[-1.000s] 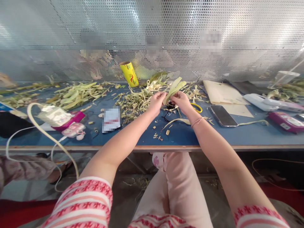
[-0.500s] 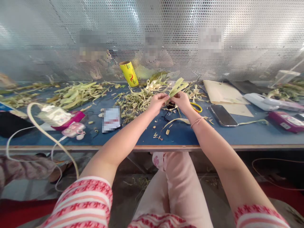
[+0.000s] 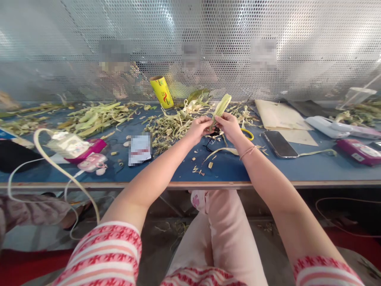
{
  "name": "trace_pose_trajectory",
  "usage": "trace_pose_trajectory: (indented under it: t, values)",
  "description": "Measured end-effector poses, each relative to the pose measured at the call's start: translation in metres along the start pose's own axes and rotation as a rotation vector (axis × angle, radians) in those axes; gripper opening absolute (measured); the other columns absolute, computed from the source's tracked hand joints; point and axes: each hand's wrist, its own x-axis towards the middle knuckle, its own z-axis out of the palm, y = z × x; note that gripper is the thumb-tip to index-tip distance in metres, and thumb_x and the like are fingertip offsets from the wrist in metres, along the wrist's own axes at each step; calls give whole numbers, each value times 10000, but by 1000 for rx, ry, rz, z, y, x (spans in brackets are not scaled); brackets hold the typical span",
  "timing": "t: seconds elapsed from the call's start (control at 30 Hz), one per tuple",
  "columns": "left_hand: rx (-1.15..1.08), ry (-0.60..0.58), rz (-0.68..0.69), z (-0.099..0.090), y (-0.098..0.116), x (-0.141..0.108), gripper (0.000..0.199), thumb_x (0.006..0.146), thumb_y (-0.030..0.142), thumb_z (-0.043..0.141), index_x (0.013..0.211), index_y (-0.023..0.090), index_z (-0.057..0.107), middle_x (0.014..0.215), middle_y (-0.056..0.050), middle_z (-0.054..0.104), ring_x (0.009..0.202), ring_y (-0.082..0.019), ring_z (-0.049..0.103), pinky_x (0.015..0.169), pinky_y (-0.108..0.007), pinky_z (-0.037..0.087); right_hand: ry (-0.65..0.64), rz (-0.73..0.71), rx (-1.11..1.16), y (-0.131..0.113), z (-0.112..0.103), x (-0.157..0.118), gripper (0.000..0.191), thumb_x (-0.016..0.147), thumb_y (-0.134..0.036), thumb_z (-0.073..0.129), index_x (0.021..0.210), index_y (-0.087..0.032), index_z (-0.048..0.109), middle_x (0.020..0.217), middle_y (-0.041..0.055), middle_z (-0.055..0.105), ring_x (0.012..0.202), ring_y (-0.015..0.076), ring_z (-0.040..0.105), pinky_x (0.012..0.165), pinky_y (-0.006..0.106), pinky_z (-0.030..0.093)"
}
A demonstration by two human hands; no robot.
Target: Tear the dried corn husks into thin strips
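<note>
A pale green leaf strip (image 3: pixel 222 105) stands up between my two hands over the blue table (image 3: pixel 166 171). My left hand (image 3: pixel 200 129) pinches its lower end from the left. From the right, my right hand (image 3: pixel 228 126) grips the same strip a little higher, fingers closed. Behind and to the left of my hands spreads a pile of dried, curled leaf pieces (image 3: pixel 166 129). A small black object is partly hidden beneath my hands, and a yellow ring (image 3: pixel 247 134) lies just right of my right hand.
A yellow tube (image 3: pixel 162 93) leans near the perforated metal wall (image 3: pixel 226 47). On the right are a phone (image 3: pixel 280 144), brown paper (image 3: pixel 279 115) and a magenta device (image 3: pixel 358 151). Leaf strips (image 3: pixel 98 119), a white cable and a blurred packet (image 3: pixel 140 149) are left.
The strip's two spread parts have come together into one narrower, upright shape. My right hand's fingers have moved slightly up along it.
</note>
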Motion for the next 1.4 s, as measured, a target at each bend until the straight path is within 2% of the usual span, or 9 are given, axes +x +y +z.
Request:
trace_pose_trajectory:
  t: [0.13, 0.37, 0.57, 0.77, 0.9, 1.0, 1.23, 1.33, 1.4]
  values:
    - [1, -59, -67, -4, 0, 1, 224, 671, 193, 805, 797, 116, 638, 673, 12, 663, 625, -92, 652, 736, -280, 568, -8, 40, 75, -4, -1, -1, 294, 691, -344, 789, 645, -175, 552, 596, -41, 557, 576, 70, 518, 610, 218, 480]
    - [146, -140, 2, -6, 0, 1, 326, 602, 238, 854, 839, 92, 684, 724, -23, 711, 675, -109, 668, 802, -315, 569, 34, 63, 69, -5, -3, 1, 316, 625, -360, 842, 663, -170, 592, 605, -42, 584, 561, 57, 519, 571, 197, 470]
    - [158, -132, -3, -6, 0, 2, 269, 612, 169, 840, 806, 91, 670, 690, -13, 702, 640, -110, 676, 723, -278, 573, 59, 66, 57, -9, 0, -1, 336, 582, -343, 867, 620, -159, 587, 564, -57, 553, 518, 39, 474, 542, 188, 436]
    - [138, -91, -81, -5, 4, 0, 255, 613, 114, 832, 737, 100, 610, 588, 26, 641, 552, -81, 636, 634, -223, 546, 2, 51, 37, -9, 1, -3, 404, 580, -370, 866, 566, -169, 516, 529, -68, 498, 527, 44, 458, 552, 192, 430]
    - [79, -73, -100, -1, 7, -2, 137, 739, 146, 753, 748, 107, 621, 605, 15, 649, 529, -48, 600, 589, -173, 509, 12, 34, 26, -10, -2, -2, 361, 639, -372, 837, 629, -175, 535, 586, -59, 512, 554, 51, 471, 580, 201, 443]
    - [-10, -54, -175, 1, 7, -3, 72, 840, 153, 648, 777, 118, 644, 657, -13, 680, 553, -52, 615, 596, -176, 514, 28, 2, 61, -11, -6, 0, 292, 694, -353, 803, 682, -184, 566, 637, -48, 533, 583, 58, 487, 605, 204, 455]
    - [-79, -63, -264, -1, 8, 0, 90, 819, 72, 626, 747, 126, 628, 617, 6, 642, 512, -39, 562, 564, -178, 475, 5, 17, 116, -11, -10, 1, 243, 718, -308, 784, 685, -183, 578, 651, -42, 534, 590, 62, 477, 632, 214, 459]
    - [26, -107, -221, -3, 8, 1, 139, 841, 92, 595, 707, 129, 596, 557, 32, 580, 469, -33, 510, 524, -173, 424, 1, 6, 115, -10, -10, 2, 246, 718, -304, 783, 679, -181, 573, 648, -42, 530, 590, 61, 477, 628, 212, 454]
    - [173, -143, -108, -4, 6, 1, 185, 848, 128, 591, 664, 136, 572, 536, 41, 549, 471, -39, 495, 522, -177, 404, 13, 3, 99, -9, -11, 2, 260, 712, -314, 788, 677, -181, 567, 630, -47, 516, 585, 62, 476, 618, 210, 450]
